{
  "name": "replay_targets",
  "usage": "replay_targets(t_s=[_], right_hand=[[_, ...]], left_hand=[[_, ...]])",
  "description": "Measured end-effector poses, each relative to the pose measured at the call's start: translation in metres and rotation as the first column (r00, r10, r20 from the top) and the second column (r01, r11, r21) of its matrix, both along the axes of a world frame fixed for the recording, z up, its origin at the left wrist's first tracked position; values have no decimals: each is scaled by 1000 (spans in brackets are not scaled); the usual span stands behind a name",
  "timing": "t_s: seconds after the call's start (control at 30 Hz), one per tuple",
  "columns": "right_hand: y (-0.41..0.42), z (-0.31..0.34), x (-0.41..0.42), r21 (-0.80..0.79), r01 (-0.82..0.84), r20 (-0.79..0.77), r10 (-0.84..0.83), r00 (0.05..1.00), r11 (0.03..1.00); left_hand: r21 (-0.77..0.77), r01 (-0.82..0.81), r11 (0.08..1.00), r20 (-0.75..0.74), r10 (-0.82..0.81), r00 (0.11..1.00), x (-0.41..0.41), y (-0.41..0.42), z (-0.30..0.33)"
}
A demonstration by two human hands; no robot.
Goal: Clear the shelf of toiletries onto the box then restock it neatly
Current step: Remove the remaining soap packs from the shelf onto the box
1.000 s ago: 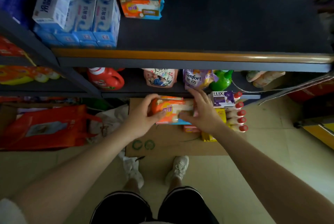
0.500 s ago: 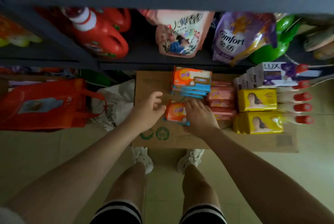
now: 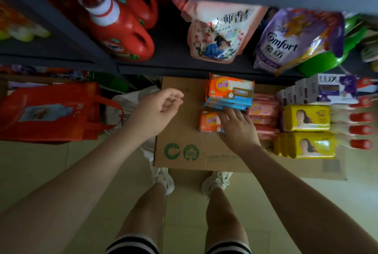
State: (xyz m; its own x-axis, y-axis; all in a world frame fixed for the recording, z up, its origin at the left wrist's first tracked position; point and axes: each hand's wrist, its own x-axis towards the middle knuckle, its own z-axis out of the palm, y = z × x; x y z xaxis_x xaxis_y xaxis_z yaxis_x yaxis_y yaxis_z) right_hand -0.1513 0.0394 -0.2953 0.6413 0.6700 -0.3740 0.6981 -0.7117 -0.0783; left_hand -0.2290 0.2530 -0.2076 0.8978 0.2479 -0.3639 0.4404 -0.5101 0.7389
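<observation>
Shop aisle, tiled floor, dark metal shelf (image 3: 184, 67) at the far side, flattened cardboard box (image 3: 184, 131) on the floor in front of the person's feet.

On the box: stack of orange packs (image 3: 230, 92) far centre, single small orange pack (image 3: 208, 121) just near of it, pink packs (image 3: 263, 110) to the right, touching the stack. Further right two yellow packs (image 3: 306, 117), white Lux cartons (image 3: 327, 90) at far right, row of red-capped bottles (image 3: 361, 117) at the right edge, blurred.

Right hand (image 3: 238, 125) lies on the box, fingers fairly straight, resting across the small orange pack's right end and reaching the stack's near edge; not curled round either. Left hand (image 3: 157, 108) hovers over the box's left part, fingers loosely curled, holding nothing.

On the lower shelf: red jugs (image 3: 122, 34) left, pink pouch (image 3: 216, 34) centre, purple Comfort pouch (image 3: 294, 40) right, green bottle (image 3: 327, 59) behind it. Red bag (image 3: 47, 110) and white bag (image 3: 122, 108) on the floor left of the box.

Progress, my read: clearing phase is well on, many toiletries already down on the box in rough groups. The shelf being emptied looks to be above the frame, so cannot tell how much is left up there. Restocking not begun as far as shown; box's left part is free for more. Whole second half of the task still to do.
</observation>
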Motion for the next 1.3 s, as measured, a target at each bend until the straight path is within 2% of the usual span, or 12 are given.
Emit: replay_targets(t_s=[0.07, 0.13, 0.23, 0.3, 0.4, 0.5, 0.67, 0.73, 0.97, 1.13, 1.23, 1.3], right_hand=[[5, 38, 3, 185, 18, 32, -24, 999, 983], [12, 87, 14, 383, -2, 60, -22, 998, 924], [28, 166, 42, 599, -5, 63, -41, 997, 801], [39, 209, 61, 687, -22, 101, -66, 993, 727], [63, 249, 90, 778, -63, 160, -101, 982, 625], [97, 258, 125, 753, -117, 271, -143, 952, 648], [152, 255, 175, 485, -74, 310, -93, 946, 871], [168, 254, 188, 410, -62, 342, -90, 935, 910], [181, 247, 202, 357, -8, 496, -182, 849, 934], [178, 248, 202, 374, 70, 454, -248, 856, 925], [167, 246, 194, 372, 31, 401, -191, 896, 928], [153, 251, 186, 493, 15, 346, -213, 914, 870]], left_hand=[[35, 24, 999, 92, -27, 995, 8, 3, 28], [134, 46, 990, 287, -83, 954, 19, 6, 64], [447, -2, 895, 522, -259, 813, 41, 15, 113], [613, -95, 784, 544, -332, 771, 57, 24, 137], [778, -92, 621, 371, -337, 865, 76, 41, 155], [779, -45, 626, 225, -211, 951, 93, 55, 162], [826, -48, 561, 191, -200, 961, 118, 68, 160], [840, -54, 539, 204, -222, 954, 120, 71, 157], [870, -89, 485, 238, -256, 937, 119, 74, 153], [876, -63, 478, 198, -239, 951, 119, 72, 155], [851, -35, 524, 191, -248, 950, 119, 71, 158], [772, -55, 634, 243, -214, 946, 117, 71, 164]])
